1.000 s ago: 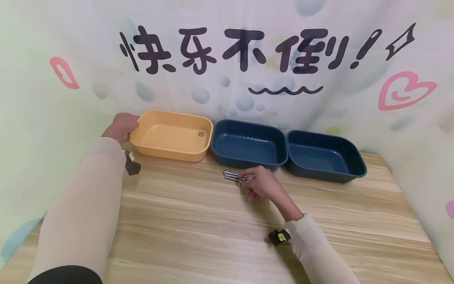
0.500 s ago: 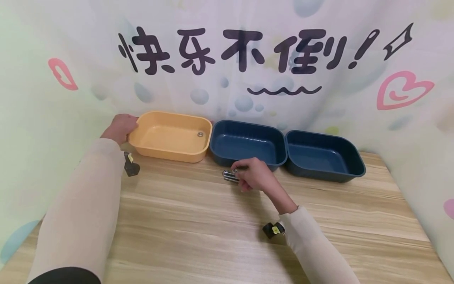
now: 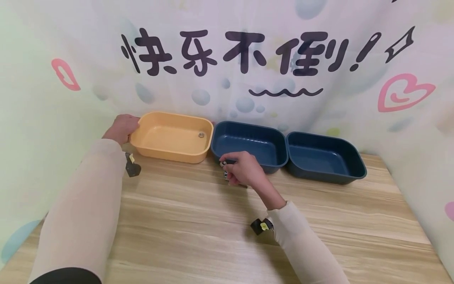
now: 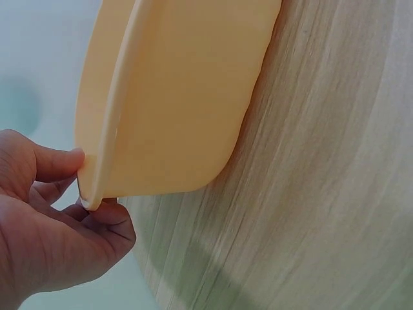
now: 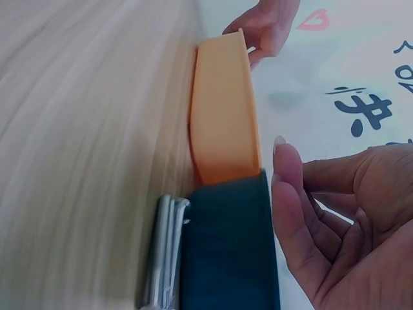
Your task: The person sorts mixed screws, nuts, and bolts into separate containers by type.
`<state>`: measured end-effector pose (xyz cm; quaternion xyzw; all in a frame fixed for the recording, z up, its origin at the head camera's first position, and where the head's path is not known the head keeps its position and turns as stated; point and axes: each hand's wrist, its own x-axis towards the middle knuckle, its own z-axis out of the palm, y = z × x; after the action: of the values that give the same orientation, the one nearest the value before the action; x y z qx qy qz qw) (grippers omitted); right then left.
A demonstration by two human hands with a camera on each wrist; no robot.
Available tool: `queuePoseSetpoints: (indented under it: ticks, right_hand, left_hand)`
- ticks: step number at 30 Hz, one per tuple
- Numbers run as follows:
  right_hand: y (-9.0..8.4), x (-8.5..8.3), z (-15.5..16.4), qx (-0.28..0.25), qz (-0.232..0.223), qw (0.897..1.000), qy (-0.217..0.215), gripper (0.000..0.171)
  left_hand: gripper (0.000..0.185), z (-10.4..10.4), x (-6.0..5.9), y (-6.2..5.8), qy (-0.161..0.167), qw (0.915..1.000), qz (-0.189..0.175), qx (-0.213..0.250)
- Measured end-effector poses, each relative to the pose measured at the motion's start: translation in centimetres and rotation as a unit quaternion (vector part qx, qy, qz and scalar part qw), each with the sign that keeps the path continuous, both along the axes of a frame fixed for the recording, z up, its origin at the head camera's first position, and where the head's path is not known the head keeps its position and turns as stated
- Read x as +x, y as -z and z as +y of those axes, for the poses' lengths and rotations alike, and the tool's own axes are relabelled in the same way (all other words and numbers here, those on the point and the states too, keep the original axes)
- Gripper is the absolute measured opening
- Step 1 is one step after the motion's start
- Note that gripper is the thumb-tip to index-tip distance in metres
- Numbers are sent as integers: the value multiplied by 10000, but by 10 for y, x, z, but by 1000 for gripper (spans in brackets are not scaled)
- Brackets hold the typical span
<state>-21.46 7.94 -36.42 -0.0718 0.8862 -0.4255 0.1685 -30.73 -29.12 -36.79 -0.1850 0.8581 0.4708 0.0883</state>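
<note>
My left hand point(image 3: 122, 128) pinches the rim at the left end of the yellow bin point(image 4: 187, 103), thumb on one side and fingers on the other. Inside that bin lies a small metal ring point(image 3: 201, 135). Over the front edge of the middle blue bin point(image 3: 248, 138), my right hand point(image 3: 242, 169) holds a small shiny metal ring point(image 3: 222, 163) between thumb and fingertips. In the right wrist view the fingers hide that piece. Several slim metal rods point(image 5: 164, 252) lie side by side on the table against the blue bin's front, partly covered by the right hand in the head view.
Another dark blue bin point(image 3: 324, 157) stands at the right end of the row, touching the middle one. A printed cloth point(image 3: 227, 90) hangs close behind the bins. Bare wooden tabletop point(image 3: 177, 221) stretches in front of them.
My right hand has lifted a small metal ring from beside the rods and moved left and back with it. The left hand has stayed on the yellow bin.
</note>
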Motion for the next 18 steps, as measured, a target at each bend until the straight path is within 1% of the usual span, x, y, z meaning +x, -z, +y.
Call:
queuePoseSetpoints:
  ticks: [3,7,11,18]
  right_hand:
    - [-4,-1,-5,25,84,10000,-48,19]
    - [-7,-1,-12,118,189,9997,-111,19]
    - [-9,-1,-16,80,174,9997,-117,19]
    - [-12,-5,-23,13,227,9995,-199,18]
  left_hand:
    - [46,0,0,1,-33,10000,-37,5]
    - [45,-1,-1,3,-40,10000,35,80]
    - [45,-2,-2,4,-16,9999,120,94]
    - [45,0,0,2,-1,9998,152,102]
